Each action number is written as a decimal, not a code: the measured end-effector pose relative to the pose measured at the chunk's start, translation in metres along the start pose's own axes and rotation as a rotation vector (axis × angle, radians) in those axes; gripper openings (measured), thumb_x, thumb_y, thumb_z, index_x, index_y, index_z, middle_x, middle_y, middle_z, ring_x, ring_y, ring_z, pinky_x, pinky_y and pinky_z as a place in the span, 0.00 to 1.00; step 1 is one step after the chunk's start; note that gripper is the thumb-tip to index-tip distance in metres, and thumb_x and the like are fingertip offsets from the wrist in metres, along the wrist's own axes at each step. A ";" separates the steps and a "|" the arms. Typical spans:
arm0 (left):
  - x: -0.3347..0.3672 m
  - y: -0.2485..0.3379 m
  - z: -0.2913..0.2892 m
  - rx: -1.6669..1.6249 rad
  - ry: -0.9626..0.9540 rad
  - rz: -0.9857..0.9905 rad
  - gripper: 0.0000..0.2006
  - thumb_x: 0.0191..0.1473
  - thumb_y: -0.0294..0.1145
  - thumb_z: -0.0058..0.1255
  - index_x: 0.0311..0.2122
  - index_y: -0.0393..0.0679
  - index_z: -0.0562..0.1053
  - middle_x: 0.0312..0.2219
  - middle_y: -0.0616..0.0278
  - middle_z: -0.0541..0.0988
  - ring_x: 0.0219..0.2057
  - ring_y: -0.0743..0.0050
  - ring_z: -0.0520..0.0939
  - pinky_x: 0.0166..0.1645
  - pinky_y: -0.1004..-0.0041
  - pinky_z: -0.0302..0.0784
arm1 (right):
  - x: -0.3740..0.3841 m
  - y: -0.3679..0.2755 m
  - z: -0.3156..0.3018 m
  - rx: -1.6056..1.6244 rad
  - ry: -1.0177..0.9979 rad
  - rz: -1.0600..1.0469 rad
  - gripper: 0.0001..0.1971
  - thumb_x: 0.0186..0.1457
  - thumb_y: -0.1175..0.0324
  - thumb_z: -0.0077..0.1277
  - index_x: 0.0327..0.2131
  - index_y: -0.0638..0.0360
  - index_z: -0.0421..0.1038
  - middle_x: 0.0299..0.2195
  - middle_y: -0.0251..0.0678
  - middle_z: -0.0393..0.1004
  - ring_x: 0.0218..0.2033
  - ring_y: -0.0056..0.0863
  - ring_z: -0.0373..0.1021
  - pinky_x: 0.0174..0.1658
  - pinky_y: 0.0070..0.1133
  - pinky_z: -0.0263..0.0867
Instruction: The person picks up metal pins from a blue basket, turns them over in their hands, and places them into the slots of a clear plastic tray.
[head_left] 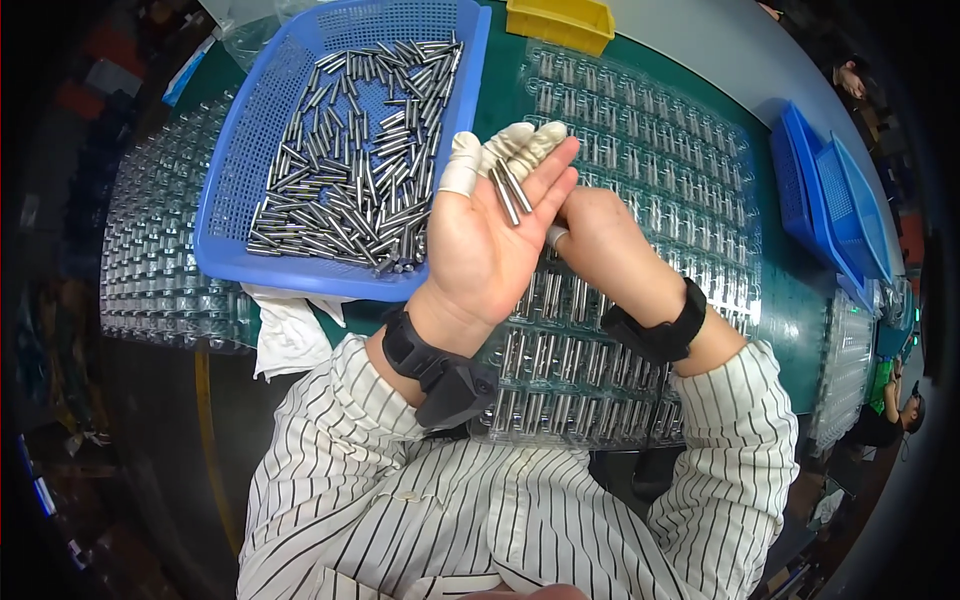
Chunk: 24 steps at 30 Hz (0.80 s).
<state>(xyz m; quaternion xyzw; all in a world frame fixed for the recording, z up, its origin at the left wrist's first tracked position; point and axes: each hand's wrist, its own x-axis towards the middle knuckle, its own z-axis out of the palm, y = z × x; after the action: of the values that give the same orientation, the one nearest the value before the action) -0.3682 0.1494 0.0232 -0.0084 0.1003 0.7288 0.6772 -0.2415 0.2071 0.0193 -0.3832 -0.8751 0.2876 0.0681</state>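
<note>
My left hand is turned palm up between the basket and the tray, with white finger cots on its thumb and two fingers. Two short steel pins lie side by side across its fingers. My right hand is curled, knuckles up, over the clear plastic tray, just right of the left hand. Part of a finger cot shows on it, but its fingertips and anything between them are hidden. Upright-looking rows of steel pins fill many of the tray's pockets.
A blue mesh basket holding many loose steel pins stands at the left. Stacked clear trays lie beyond it. White cloth hangs at the table edge. A yellow bin is at the back; blue baskets stand right.
</note>
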 end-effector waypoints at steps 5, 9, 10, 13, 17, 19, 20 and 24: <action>-0.004 0.002 0.004 0.023 -0.005 0.017 0.22 0.61 0.45 0.27 0.42 0.34 0.64 0.48 0.40 0.67 0.55 0.47 0.63 0.60 0.56 0.58 | -0.013 -0.005 -0.004 0.140 0.212 -0.042 0.07 0.45 0.74 0.52 0.30 0.66 0.71 0.26 0.47 0.72 0.28 0.40 0.70 0.31 0.29 0.66; -0.006 0.005 0.002 0.039 0.012 0.034 0.22 0.61 0.45 0.27 0.42 0.35 0.65 0.48 0.41 0.67 0.56 0.49 0.63 0.61 0.57 0.56 | -0.021 -0.025 -0.010 0.205 0.338 0.056 0.12 0.46 0.72 0.56 0.35 0.64 0.71 0.27 0.39 0.73 0.25 0.26 0.69 0.30 0.20 0.65; -0.007 0.006 0.003 0.063 -0.007 0.065 0.22 0.61 0.46 0.27 0.43 0.35 0.65 0.48 0.42 0.67 0.56 0.50 0.63 0.60 0.57 0.57 | -0.022 -0.033 -0.009 0.181 0.360 0.065 0.13 0.45 0.71 0.57 0.37 0.64 0.71 0.27 0.37 0.73 0.25 0.23 0.68 0.29 0.19 0.65; -0.009 0.008 0.002 0.110 -0.042 0.130 0.22 0.61 0.46 0.28 0.43 0.35 0.64 0.48 0.44 0.68 0.55 0.52 0.64 0.59 0.59 0.59 | -0.023 -0.049 -0.013 0.122 0.398 0.019 0.15 0.45 0.71 0.58 0.38 0.64 0.70 0.27 0.35 0.73 0.24 0.20 0.67 0.29 0.17 0.65; -0.009 0.007 -0.007 0.115 -0.082 0.028 0.20 0.60 0.48 0.30 0.43 0.41 0.65 0.46 0.57 0.70 0.53 0.65 0.66 0.56 0.67 0.61 | -0.024 -0.059 -0.009 0.067 0.394 -0.075 0.16 0.44 0.71 0.59 0.39 0.64 0.70 0.27 0.36 0.73 0.23 0.20 0.66 0.28 0.16 0.65; -0.010 0.003 -0.007 0.160 -0.079 0.026 0.22 0.60 0.48 0.29 0.45 0.39 0.64 0.48 0.53 0.68 0.54 0.63 0.65 0.55 0.65 0.61 | -0.025 -0.061 -0.006 0.085 0.320 -0.044 0.16 0.44 0.72 0.58 0.38 0.65 0.70 0.26 0.36 0.73 0.23 0.20 0.68 0.28 0.16 0.66; -0.011 0.001 -0.007 0.183 -0.078 0.026 0.23 0.60 0.48 0.28 0.46 0.37 0.64 0.49 0.52 0.68 0.54 0.62 0.64 0.55 0.64 0.62 | -0.025 -0.059 -0.004 0.084 0.318 -0.044 0.16 0.44 0.72 0.58 0.38 0.65 0.70 0.26 0.36 0.73 0.23 0.20 0.68 0.28 0.16 0.66; -0.012 -0.001 -0.010 0.279 -0.167 0.035 0.23 0.60 0.49 0.28 0.48 0.38 0.63 0.49 0.55 0.67 0.54 0.65 0.64 0.56 0.65 0.61 | -0.026 -0.054 0.002 0.106 0.369 0.012 0.14 0.45 0.74 0.57 0.38 0.65 0.71 0.27 0.37 0.73 0.24 0.21 0.70 0.30 0.15 0.67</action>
<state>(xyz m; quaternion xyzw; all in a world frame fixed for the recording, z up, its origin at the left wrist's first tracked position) -0.3675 0.1356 0.0152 0.1482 0.1443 0.7177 0.6649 -0.2578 0.1588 0.0501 -0.4304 -0.8291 0.2587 0.2458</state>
